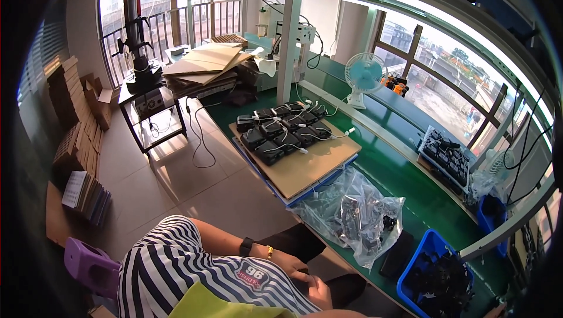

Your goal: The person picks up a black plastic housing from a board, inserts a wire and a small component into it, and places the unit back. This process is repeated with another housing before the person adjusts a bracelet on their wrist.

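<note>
My left hand [285, 263] lies low over my lap, near the bench's front edge, with a black watch [246, 246] and a gold bracelet [270, 252] at the wrist. Its fingers are curled in. Close against it is my right hand [318, 292], its fingers also bent together. Between the fingertips there is a dark spot that I cannot make out. Ahead of my hands, a clear plastic bag [358, 212] with small dark parts inside sits on the green bench. A blue bin [427, 242] full of black parts stands to the right.
Black boxy units with white cables [284, 133] cover part of a brown board [311, 165]. Farther back are a fan [363, 75], cardboard sheets [205, 60] and a metal post [290, 42]. A tray of dark parts [444, 157] lies right. A purple stool [91, 266] stands left.
</note>
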